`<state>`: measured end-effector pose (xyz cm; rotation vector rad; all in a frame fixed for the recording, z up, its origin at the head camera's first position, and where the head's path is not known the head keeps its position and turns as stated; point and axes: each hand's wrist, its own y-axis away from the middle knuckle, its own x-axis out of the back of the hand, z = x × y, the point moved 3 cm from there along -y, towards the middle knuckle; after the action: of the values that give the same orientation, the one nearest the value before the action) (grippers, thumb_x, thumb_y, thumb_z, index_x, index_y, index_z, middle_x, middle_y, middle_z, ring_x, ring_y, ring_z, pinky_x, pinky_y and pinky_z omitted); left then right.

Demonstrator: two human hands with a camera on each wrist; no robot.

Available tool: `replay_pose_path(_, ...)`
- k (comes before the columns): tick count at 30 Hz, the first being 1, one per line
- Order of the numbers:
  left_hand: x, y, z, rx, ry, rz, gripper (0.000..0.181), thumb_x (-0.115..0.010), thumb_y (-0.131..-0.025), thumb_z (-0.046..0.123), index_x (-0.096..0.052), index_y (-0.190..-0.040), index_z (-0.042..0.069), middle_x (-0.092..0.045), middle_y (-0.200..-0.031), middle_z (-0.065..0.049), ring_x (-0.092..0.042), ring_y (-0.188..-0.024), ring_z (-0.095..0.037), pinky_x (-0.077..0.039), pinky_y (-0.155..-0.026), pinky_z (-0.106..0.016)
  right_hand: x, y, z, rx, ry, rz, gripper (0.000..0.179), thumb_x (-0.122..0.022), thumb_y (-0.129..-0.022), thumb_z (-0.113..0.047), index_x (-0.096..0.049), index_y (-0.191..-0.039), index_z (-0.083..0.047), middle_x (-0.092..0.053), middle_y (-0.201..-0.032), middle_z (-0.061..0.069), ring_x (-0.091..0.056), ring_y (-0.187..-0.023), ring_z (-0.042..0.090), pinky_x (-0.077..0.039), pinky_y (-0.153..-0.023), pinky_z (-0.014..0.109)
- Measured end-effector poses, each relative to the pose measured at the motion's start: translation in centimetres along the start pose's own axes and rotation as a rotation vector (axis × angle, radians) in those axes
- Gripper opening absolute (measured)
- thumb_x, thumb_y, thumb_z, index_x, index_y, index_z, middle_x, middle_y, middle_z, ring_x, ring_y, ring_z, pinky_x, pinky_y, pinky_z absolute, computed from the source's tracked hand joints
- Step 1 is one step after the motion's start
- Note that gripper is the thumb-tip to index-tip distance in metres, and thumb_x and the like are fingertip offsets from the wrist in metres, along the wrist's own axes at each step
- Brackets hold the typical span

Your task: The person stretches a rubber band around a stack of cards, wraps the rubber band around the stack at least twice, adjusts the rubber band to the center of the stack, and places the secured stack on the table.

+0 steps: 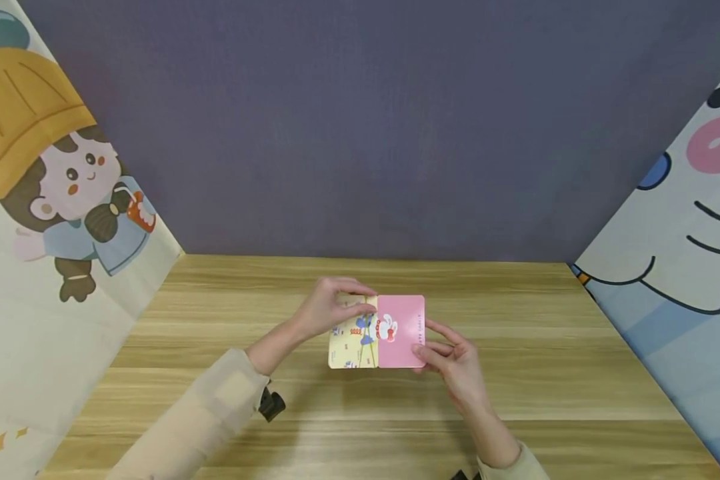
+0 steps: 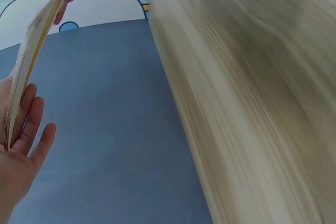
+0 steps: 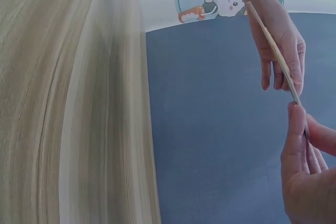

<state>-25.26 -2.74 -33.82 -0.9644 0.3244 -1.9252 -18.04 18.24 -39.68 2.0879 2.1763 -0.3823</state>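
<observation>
- While two sleeved arms reach in from the near side, the left sleeve (image 1: 201, 410) lies below and left of the booklet (image 1: 390, 353), the right sleeve (image 1: 519, 463) below and right of it; a small black device (image 1: 271, 404) sits at the left cuff.
- Right hand (image 1: 456, 367): at the booklet's right edge, thumb on the pink half (image 1: 402, 313), fingers behind, so the card is pinched between them.
- Left hand (image 1: 331, 308): at the booklet's upper left, thumb reaching over the yellow half (image 1: 343, 353) to the middle seam, other fingers at the top edge and behind. The hold straddles the card with fairly straight fingers; how firmly it presses, I cannot tell.
- The booklet itself is spread open between both hands, raised off the table (image 1: 576, 373), with a white rabbit picture beside its seam.
- The step in hand looks like opening or turning the booklet; the next move seems to call for a steady right-hand hold while the left thumb controls the leaf near the seam.
- Beyond the booklet stands a dark wall panel (image 1: 372, 133); cartoon sheets flank it, one far left (image 1: 78, 200), another far right (image 1: 684, 260).
</observation>
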Motion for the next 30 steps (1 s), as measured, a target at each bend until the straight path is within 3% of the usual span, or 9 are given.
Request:
replay_pose_path(7, 0.5, -0.1, -0.1, 0.007, -0.003, 0.022, 0.024, -0.072, -0.073, 0.008, -0.066, -0.094, -0.001, -0.066, -0.091, -0.011, -0.062, -0.082, -0.013, -0.051, -0.075, -0.024, 0.2, -0.1, 0.0, -0.049, 0.022, 0.067, 0.046, -0.064, -0.073, 0.01, -0.055, -0.115, -0.006, -0.068, -0.079, 0.006, -0.064, -0.064, 0.022, -0.055, -0.056, 0.031)
replay_pose_path(16, 1.0, 0.1, -0.3, 0.03, 0.008, 0.038, 0.016, -0.073, -0.072, 0.008, -0.068, -0.086, 0.002, -0.067, -0.084, -0.005, -0.062, -0.076, -0.01, -0.052, -0.073, -0.028, 0.3, 0.0, 0.0, -0.061, 0.044, 0.079, 0.049, -0.063, -0.073, 0.01, -0.05, -0.12, 0.002, -0.068, -0.079, 0.007, -0.064, -0.065, 0.023, -0.055, -0.056, 0.034)
replay_pose_path(27, 0.3, -0.3, -0.1, 0.121, 0.092, -0.004, 0.019, -0.073, -0.071, 0.008, -0.069, -0.086, -0.001, -0.067, -0.084, -0.01, -0.063, -0.078, -0.015, -0.051, -0.074, -0.024, 0.4, 0.2, 0.0, -0.047, 0.006, 0.049, 0.044, -0.063, -0.073, 0.01, -0.058, -0.112, -0.009, -0.068, -0.079, 0.008, -0.065, -0.065, 0.023, -0.055, -0.056, 0.032)
replay_pose_path(30, -0.1, -0.4, 0.0, 0.138, 0.12, -0.05, 0.02, -0.073, -0.071, 0.008, -0.068, -0.088, -0.002, -0.067, -0.086, -0.011, -0.062, -0.079, -0.015, -0.051, -0.075, -0.023, 0.3, 0.3, -0.1, -0.041, 0.013, 0.027, 0.044, -0.063, -0.073, 0.011, -0.057, -0.113, -0.006, -0.068, -0.079, 0.008, -0.065, -0.065, 0.023, -0.055, -0.055, 0.032)
